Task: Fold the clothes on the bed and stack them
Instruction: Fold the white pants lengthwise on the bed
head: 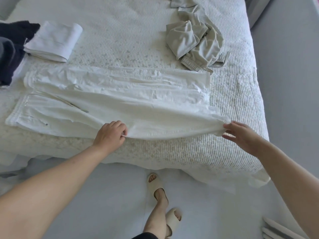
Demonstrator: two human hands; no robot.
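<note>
White trousers [120,99] lie flat across the near part of the bed, waistband to the left, legs running right. My left hand [110,134] pinches the near edge of the closer leg around its middle. My right hand [241,135] grips the hem end of that same leg, lifted slightly off the bed near the right edge. A folded white garment [53,42] sits at the back left. Crumpled beige clothes [195,40] lie unfolded at the back right.
Dark navy clothes [12,49] lie heaped at the far left edge. The bed [172,152] has a white quilted cover, and its near edge runs just below my hands. My feet in beige slippers [153,183] stand on the pale floor. Pale hangers [279,230] lie bottom right.
</note>
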